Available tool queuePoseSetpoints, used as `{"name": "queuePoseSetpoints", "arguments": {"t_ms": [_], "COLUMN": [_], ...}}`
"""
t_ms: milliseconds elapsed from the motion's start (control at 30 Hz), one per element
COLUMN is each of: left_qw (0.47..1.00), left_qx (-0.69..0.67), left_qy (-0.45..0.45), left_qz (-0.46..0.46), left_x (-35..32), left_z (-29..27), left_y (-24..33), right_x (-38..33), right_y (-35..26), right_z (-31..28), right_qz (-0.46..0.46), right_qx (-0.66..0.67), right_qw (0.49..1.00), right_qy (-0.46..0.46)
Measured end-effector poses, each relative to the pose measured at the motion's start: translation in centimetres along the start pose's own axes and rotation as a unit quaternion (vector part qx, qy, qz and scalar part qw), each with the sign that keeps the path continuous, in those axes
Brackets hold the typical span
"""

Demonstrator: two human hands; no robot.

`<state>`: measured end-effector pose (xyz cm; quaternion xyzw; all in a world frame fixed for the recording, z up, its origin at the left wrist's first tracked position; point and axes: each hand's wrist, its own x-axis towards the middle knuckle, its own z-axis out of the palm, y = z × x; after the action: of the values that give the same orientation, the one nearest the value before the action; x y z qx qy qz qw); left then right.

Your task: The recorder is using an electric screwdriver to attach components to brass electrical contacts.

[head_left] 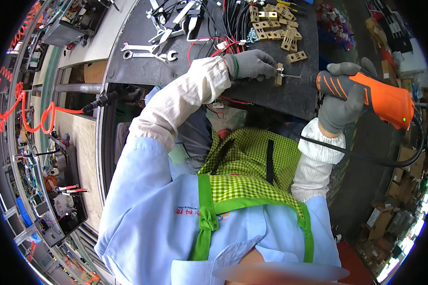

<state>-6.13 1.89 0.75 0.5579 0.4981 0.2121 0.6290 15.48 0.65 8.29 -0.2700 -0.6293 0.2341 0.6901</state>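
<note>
In a grey glove, my right hand (345, 97) wraps around an orange and black electric screwdriver (366, 92), held level with its cable trailing from the back. The screwdriver's bit (292, 76) points left and reaches a small brass block (279, 75) at the edge of the dark table. My left hand (253, 65), gloved too, has its fingers bent and pressed together against the block's left side, seemingly gripping it. Whatever screw sits at the bit's tip is too small to make out. Several similar brass blocks (273, 33) lie in a heap farther back.
Wrenches (150, 53) lie on the dark table (142, 71) at left, beside metal brackets (178, 23). Black and red wires (233, 19) and a little pile of screws (252, 36) are near the brass heap. The tool's black cable (390, 164) loops past my right forearm. Cartons (380, 221) stand at far right.
</note>
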Motion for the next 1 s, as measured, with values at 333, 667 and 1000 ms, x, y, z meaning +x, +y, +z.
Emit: {"name": "queuePoseSetpoints", "arguments": {"t_ms": [333, 667, 1000], "left_qw": [0.996, 0.989, 0.98], "left_qx": [0.075, 0.111, 0.135], "left_qy": [0.053, 0.051, 0.082], "left_qz": [0.013, 0.08, 0.122], "left_x": [0.3, 2.1, 1.6], "left_z": [0.3, 0.1, 0.4], "left_y": [-0.2, -2.5, -2.3], "right_x": [0.0, 0.1, 0.1], "right_y": [-0.7, -1.3, -0.8], "right_z": [-0.1, -0.1, -0.2], "right_qz": [0.002, 0.033, 0.012], "right_qx": [0.058, 0.059, 0.015], "right_qw": [0.998, 0.997, 0.999], "right_qy": [0.011, 0.045, 0.041]}}
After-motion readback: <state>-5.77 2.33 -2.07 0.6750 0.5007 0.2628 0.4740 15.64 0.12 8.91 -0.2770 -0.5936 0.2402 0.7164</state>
